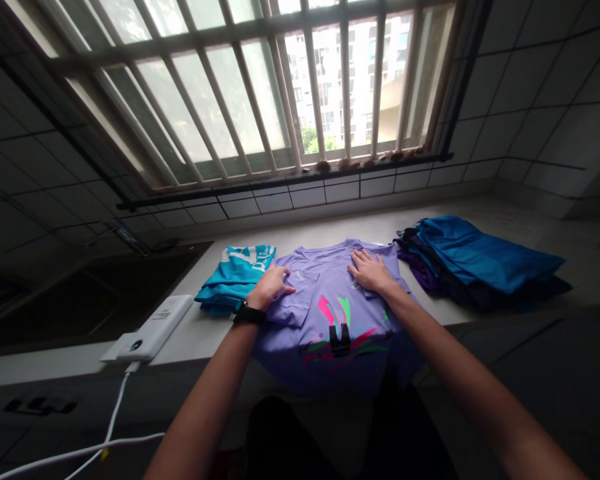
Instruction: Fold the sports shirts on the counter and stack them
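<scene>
A purple T-shirt (325,280) with a pink, green and black print lies spread on the counter, its neckline toward the window and its lower part hanging over the front edge. My left hand (270,287), with a black band at the wrist, rests at the shirt's left sleeve; thumb and fingers are apart. Flat on the upper right of the shirt is my right hand (371,270), fingers stretched out. A folded teal garment pile (230,283) with white lettering sits just left of my left hand.
A stack of blue and dark clothes (485,257) stands on the counter (300,223) at the right. To the left are a white power bank (163,327) with a cable (115,410) and a dark sink (95,293). Behind is a barred window (260,93).
</scene>
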`<move>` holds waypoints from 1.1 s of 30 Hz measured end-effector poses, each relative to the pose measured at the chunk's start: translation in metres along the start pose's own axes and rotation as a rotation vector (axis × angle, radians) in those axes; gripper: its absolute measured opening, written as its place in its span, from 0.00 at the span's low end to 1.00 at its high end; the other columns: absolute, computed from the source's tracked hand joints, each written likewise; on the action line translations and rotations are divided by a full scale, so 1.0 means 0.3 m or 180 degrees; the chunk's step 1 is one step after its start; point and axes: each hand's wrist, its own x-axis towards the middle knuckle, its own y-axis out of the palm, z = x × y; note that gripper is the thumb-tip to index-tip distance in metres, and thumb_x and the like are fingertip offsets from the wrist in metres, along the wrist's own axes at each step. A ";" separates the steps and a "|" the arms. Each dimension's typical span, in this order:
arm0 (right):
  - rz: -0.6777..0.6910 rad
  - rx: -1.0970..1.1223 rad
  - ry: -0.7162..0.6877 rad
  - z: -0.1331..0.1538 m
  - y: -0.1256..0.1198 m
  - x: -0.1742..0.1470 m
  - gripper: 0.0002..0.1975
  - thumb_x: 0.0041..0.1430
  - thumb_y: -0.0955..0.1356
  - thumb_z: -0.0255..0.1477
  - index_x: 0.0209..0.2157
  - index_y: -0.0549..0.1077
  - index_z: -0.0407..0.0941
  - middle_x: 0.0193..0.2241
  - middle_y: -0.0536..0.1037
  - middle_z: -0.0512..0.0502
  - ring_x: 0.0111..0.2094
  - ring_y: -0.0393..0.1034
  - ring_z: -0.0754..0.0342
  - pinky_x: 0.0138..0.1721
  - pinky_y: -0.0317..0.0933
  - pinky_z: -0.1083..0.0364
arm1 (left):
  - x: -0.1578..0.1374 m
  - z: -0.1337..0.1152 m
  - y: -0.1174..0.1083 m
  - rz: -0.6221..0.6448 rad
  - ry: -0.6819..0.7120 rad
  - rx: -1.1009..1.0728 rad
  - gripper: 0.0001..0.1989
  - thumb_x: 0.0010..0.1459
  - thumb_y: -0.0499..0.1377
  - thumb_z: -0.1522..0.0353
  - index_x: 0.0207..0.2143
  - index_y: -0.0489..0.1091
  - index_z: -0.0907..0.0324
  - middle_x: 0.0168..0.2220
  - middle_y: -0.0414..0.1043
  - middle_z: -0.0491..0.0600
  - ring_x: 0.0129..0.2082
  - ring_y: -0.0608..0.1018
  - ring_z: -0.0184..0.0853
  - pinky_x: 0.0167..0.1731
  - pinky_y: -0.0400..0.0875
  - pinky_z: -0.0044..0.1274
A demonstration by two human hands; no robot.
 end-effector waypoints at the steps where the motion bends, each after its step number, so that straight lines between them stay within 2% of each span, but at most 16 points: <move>1: 0.0014 -0.0003 0.0005 0.000 -0.002 0.000 0.32 0.74 0.53 0.39 0.75 0.54 0.42 0.76 0.48 0.42 0.77 0.39 0.44 0.74 0.39 0.37 | 0.014 0.007 -0.004 0.0008 -0.0044 -0.0068 0.29 0.43 0.75 0.65 0.50 0.77 0.58 0.50 0.76 0.57 0.52 0.78 0.48 0.53 0.74 0.29; 6: 0.0058 -0.0067 0.0028 -0.003 -0.003 0.000 0.33 0.74 0.53 0.39 0.75 0.52 0.43 0.76 0.47 0.42 0.77 0.39 0.45 0.74 0.39 0.38 | 0.072 0.034 -0.022 0.0048 -0.0232 -0.0339 0.28 0.40 0.77 0.64 0.45 0.77 0.59 0.44 0.78 0.56 0.41 0.81 0.47 0.42 0.76 0.29; 9: 0.0080 -0.0112 0.0056 -0.002 0.001 0.008 0.33 0.75 0.53 0.40 0.76 0.51 0.44 0.77 0.46 0.43 0.77 0.38 0.45 0.74 0.39 0.37 | 0.089 0.031 -0.024 0.0027 -0.0268 -0.0394 0.25 0.41 0.77 0.65 0.42 0.76 0.59 0.43 0.79 0.56 0.42 0.81 0.48 0.41 0.75 0.29; 12: 0.0120 -0.0143 0.0160 0.003 -0.004 0.028 0.33 0.75 0.53 0.40 0.76 0.49 0.44 0.77 0.45 0.43 0.77 0.36 0.46 0.74 0.38 0.36 | 0.091 0.010 -0.038 -0.0026 -0.0353 -0.0126 0.25 0.43 0.76 0.64 0.43 0.74 0.60 0.51 0.77 0.60 0.49 0.80 0.50 0.45 0.75 0.29; 14: 0.0195 -0.0117 0.0219 0.003 -0.023 0.049 0.33 0.75 0.54 0.40 0.76 0.50 0.44 0.77 0.45 0.43 0.77 0.36 0.45 0.74 0.37 0.36 | 0.083 -0.010 -0.055 -0.0084 -0.0456 0.0113 0.31 0.44 0.76 0.62 0.50 0.71 0.61 0.60 0.70 0.66 0.55 0.79 0.53 0.48 0.74 0.30; 16: 0.0245 0.0006 0.0169 -0.006 -0.057 0.071 0.30 0.75 0.56 0.37 0.74 0.56 0.45 0.76 0.51 0.42 0.76 0.43 0.45 0.73 0.42 0.38 | 0.070 -0.026 -0.073 -0.0160 -0.0527 0.0105 0.38 0.47 0.74 0.57 0.56 0.67 0.63 0.65 0.64 0.70 0.57 0.77 0.54 0.47 0.75 0.29; 18: 0.0164 0.0126 0.0092 -0.027 -0.100 0.089 0.26 0.75 0.56 0.32 0.69 0.65 0.43 0.72 0.61 0.40 0.73 0.52 0.45 0.71 0.49 0.43 | 0.060 -0.033 -0.084 -0.0155 -0.0584 -0.0120 0.39 0.54 0.70 0.54 0.60 0.63 0.65 0.65 0.63 0.74 0.55 0.79 0.52 0.40 0.76 0.27; 20: -0.0124 0.0172 0.0225 -0.058 -0.140 0.098 0.25 0.73 0.57 0.27 0.67 0.68 0.40 0.69 0.66 0.34 0.70 0.59 0.45 0.68 0.54 0.47 | 0.056 -0.033 -0.085 -0.0074 -0.0607 -0.0341 0.33 0.59 0.65 0.57 0.60 0.61 0.67 0.62 0.66 0.75 0.48 0.82 0.49 0.34 0.76 0.26; 23: -0.0405 0.0232 0.0677 -0.102 -0.175 0.094 0.33 0.64 0.66 0.25 0.69 0.63 0.38 0.68 0.67 0.28 0.68 0.64 0.42 0.65 0.59 0.51 | 0.065 -0.026 -0.069 -0.0138 -0.0541 -0.0506 0.28 0.57 0.65 0.67 0.58 0.63 0.67 0.53 0.76 0.70 0.38 0.84 0.44 0.34 0.75 0.26; 25: -0.0334 0.0411 0.0776 -0.121 -0.182 0.087 0.40 0.56 0.72 0.25 0.70 0.62 0.39 0.65 0.71 0.30 0.65 0.68 0.42 0.60 0.64 0.54 | 0.075 -0.023 -0.054 -0.0217 -0.0516 -0.0734 0.27 0.52 0.66 0.71 0.54 0.66 0.66 0.42 0.81 0.62 0.34 0.83 0.43 0.33 0.75 0.27; 27: -0.0149 0.0735 0.0787 -0.131 -0.185 0.082 0.41 0.51 0.74 0.25 0.68 0.65 0.40 0.61 0.76 0.33 0.61 0.72 0.43 0.55 0.68 0.55 | 0.083 -0.021 -0.044 -0.0131 -0.0542 -0.1057 0.21 0.46 0.66 0.75 0.45 0.70 0.63 0.28 0.78 0.53 0.30 0.82 0.44 0.31 0.74 0.27; 30: 0.0196 0.1228 0.0922 -0.132 -0.194 0.077 0.29 0.49 0.75 0.24 0.55 0.76 0.39 0.44 0.84 0.36 0.47 0.80 0.42 0.40 0.71 0.55 | 0.084 -0.013 -0.045 0.0141 -0.0544 -0.1336 0.10 0.41 0.65 0.76 0.28 0.69 0.58 0.17 0.69 0.46 0.26 0.80 0.44 0.27 0.73 0.27; 33: 0.0442 0.1465 0.0954 -0.128 -0.212 0.063 0.09 0.52 0.73 0.23 0.38 0.78 0.39 0.28 0.83 0.41 0.31 0.79 0.49 0.27 0.65 0.59 | 0.072 0.003 -0.061 0.0299 -0.0487 -0.1771 0.08 0.41 0.64 0.73 0.24 0.66 0.57 0.18 0.69 0.45 0.26 0.80 0.40 0.29 0.76 0.26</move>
